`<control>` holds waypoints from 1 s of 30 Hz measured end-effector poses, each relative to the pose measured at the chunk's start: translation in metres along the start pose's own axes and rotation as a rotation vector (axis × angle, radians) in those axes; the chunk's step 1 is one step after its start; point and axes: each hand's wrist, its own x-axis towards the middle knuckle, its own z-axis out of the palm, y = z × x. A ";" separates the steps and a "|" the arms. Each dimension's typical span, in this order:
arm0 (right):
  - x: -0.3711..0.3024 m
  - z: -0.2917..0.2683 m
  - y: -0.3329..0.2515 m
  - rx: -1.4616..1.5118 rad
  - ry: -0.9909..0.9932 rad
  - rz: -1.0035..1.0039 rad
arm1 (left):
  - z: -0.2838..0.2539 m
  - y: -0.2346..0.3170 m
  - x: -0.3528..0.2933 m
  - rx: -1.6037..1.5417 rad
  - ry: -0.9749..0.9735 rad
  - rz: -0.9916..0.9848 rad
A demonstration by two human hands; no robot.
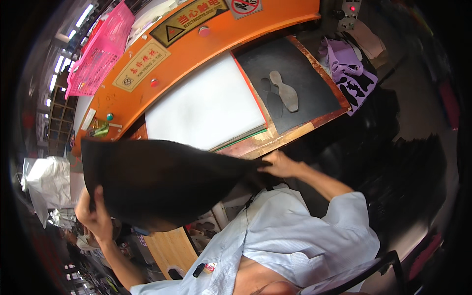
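Observation:
A wide black sheet of flexible material (157,184) stretches in the air between my two hands, in front of the orange machine. My left hand (97,214) grips its left edge, thumb against the face of the sheet. My right hand (279,164) is closed on its gathered right end, beside the worktable's front edge. The sheet narrows and twists toward my right hand. Beyond it, a grey-brown sole-shaped piece (284,92) lies on a black surface (314,83), with a darker sole shape (273,101) next to it.
A white board (204,101) lies left of the black surface, under the orange machine body (182,59). A pink basket (101,54) sits on top. Purple scrap with cut-outs (346,71) hangs at the right, above dark piled material (393,172). White bags (49,182) stand far left.

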 end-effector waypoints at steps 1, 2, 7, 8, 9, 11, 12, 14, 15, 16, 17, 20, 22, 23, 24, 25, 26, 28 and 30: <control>-0.011 0.015 -0.001 0.146 0.066 0.068 | 0.004 0.002 0.029 0.019 -0.018 0.060; -0.016 0.025 -0.004 0.289 0.068 0.141 | 0.011 0.005 0.061 -0.020 0.001 0.198; -0.006 0.024 -0.025 0.463 0.353 0.321 | 0.098 0.018 0.169 0.053 0.298 0.309; -0.006 0.015 -0.024 0.395 0.326 0.359 | 0.128 0.017 0.162 0.024 0.337 0.313; -0.005 0.009 -0.022 0.361 0.455 0.330 | 0.153 0.014 0.136 0.009 0.328 0.274; -0.012 0.002 -0.013 0.453 0.432 0.534 | 0.207 0.002 0.054 -0.094 0.246 0.086; -0.021 -0.003 -0.005 0.441 0.398 0.595 | 0.233 -0.005 0.001 -0.272 0.247 -0.125; -0.034 -0.005 0.010 0.421 0.404 0.649 | 0.278 -0.027 -0.112 -0.352 0.350 -0.594; -0.037 -0.004 0.016 0.355 0.397 0.714 | 0.300 -0.041 -0.165 -0.569 0.515 -0.872; -0.041 -0.002 0.018 0.353 0.451 0.578 | 0.310 -0.055 -0.218 -0.505 0.529 -1.125; -0.040 -0.004 0.022 0.356 0.439 0.655 | 0.320 -0.071 -0.263 -0.454 0.459 -1.232; -0.030 -0.019 0.019 0.419 0.329 0.861 | 0.351 -0.113 -0.341 -0.512 0.257 -1.464; -0.018 -0.032 0.014 0.289 0.426 0.624 | 0.367 -0.128 -0.352 -0.808 0.301 -1.264; -0.014 -0.039 0.014 0.404 0.391 0.720 | 0.370 -0.130 -0.352 -0.870 0.247 -1.386; -0.012 -0.044 0.015 0.527 0.351 0.748 | 0.367 -0.133 -0.349 -1.005 0.203 -1.382; -0.014 -0.045 0.014 0.538 0.344 0.731 | 0.365 -0.126 -0.348 -0.948 0.276 -1.432; -0.018 -0.043 0.014 0.518 0.350 0.816 | 0.352 -0.124 -0.347 -0.851 0.184 -1.378; -0.031 -0.028 0.014 0.325 0.340 0.966 | 0.323 -0.118 -0.344 -0.650 0.004 -1.267; -0.038 -0.011 0.012 0.228 0.428 0.963 | 0.300 -0.115 -0.331 -0.751 0.100 -1.253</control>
